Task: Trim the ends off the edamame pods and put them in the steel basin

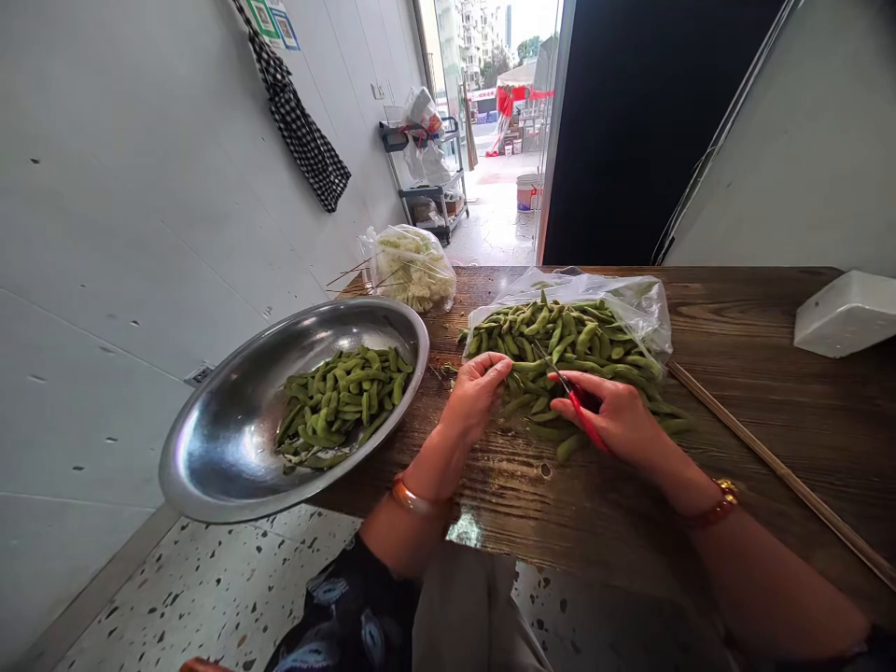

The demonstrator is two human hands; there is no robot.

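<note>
My left hand [478, 390] pinches one end of a green edamame pod [530, 367], which points to the right. My right hand [609, 411] is closed round red-handled scissors [585, 416]. Their blades are close to the pod's far end; whether they touch it I cannot tell. Just beyond and below both hands lies a heap of edamame pods [588, 336], spilling from a clear plastic bag [648, 303] onto the wooden table [504, 504]. To the left, a large steel bowl [231, 439] holds another pile of pods [343, 401].
A clear bag of pale cauliflower-like vegetable [413, 266] sits behind the bowl, thin sticks beside it. Long wooden sticks [777, 467] lie diagonally at the right, below a white box [847, 313]. A wheeled cart [427, 177] stands by the doorway, and a checkered cloth [301, 121] hangs on the left wall.
</note>
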